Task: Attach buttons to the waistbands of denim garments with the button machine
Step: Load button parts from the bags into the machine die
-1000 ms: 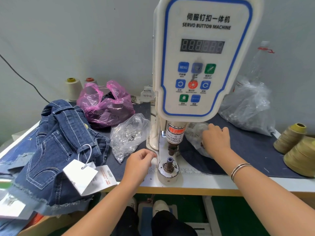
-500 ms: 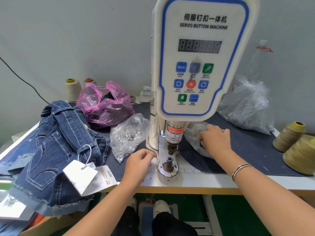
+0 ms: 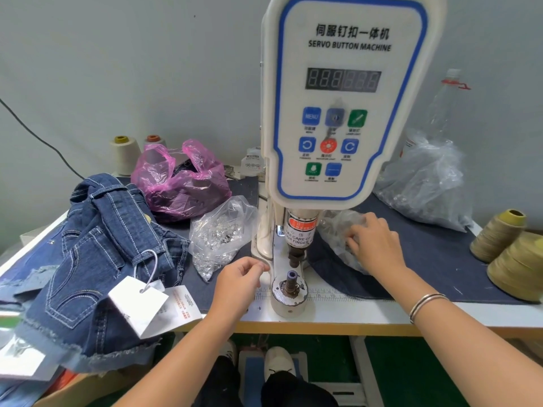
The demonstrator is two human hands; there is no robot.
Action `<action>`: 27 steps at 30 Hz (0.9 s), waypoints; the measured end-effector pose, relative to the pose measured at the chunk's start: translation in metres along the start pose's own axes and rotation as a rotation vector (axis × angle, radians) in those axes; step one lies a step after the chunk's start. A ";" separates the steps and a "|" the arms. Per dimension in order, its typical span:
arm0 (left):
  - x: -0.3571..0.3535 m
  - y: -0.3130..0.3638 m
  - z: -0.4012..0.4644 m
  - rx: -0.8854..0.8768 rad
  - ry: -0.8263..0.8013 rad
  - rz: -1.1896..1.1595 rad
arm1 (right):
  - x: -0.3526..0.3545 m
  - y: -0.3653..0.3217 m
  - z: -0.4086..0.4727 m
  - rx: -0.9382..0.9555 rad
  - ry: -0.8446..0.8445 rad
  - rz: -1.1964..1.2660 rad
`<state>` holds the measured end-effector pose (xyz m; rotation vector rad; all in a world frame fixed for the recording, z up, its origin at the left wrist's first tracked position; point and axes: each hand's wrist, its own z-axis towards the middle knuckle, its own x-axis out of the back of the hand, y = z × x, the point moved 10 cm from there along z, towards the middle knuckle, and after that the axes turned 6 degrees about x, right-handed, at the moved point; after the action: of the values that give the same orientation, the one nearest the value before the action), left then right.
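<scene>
Your left hand (image 3: 239, 279) hovers just left of the button machine (image 3: 338, 113), its fingers curled with thumb and forefinger pressed together near the lower die (image 3: 291, 284); whether they pinch a button is too small to tell. Your right hand (image 3: 374, 245) lies on a clear plastic bag (image 3: 338, 230) just right of the machine's punch, fingers bent into the plastic and gripping it. The denim shorts (image 3: 88, 259) sit piled at the left end of the table (image 3: 338, 315), hanging over its front edge, with white hang tags (image 3: 141, 304) lying on top; they are well apart from the die. Between the shorts and the machine lies a clear bag of metal studs (image 3: 219, 235), with a pink bag (image 3: 182, 183) behind it. To the right, a dark blue cloth (image 3: 435, 259) covers the table out to a larger clear bag (image 3: 423, 186) at the back and two thread cones (image 3: 511, 248) at the far right edge. A printed ruler strip (image 3: 329, 295) runs along the front edge by the die.
</scene>
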<state>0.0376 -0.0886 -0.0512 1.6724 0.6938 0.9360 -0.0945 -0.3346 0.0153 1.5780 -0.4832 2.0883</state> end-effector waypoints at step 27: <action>-0.001 -0.001 0.000 0.003 0.005 -0.002 | -0.030 -0.090 -0.111 -0.576 -0.271 1.626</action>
<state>0.0374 -0.0888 -0.0524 1.6721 0.6995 0.9385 -0.1252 -0.2051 -0.0448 1.0496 -2.8464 2.0854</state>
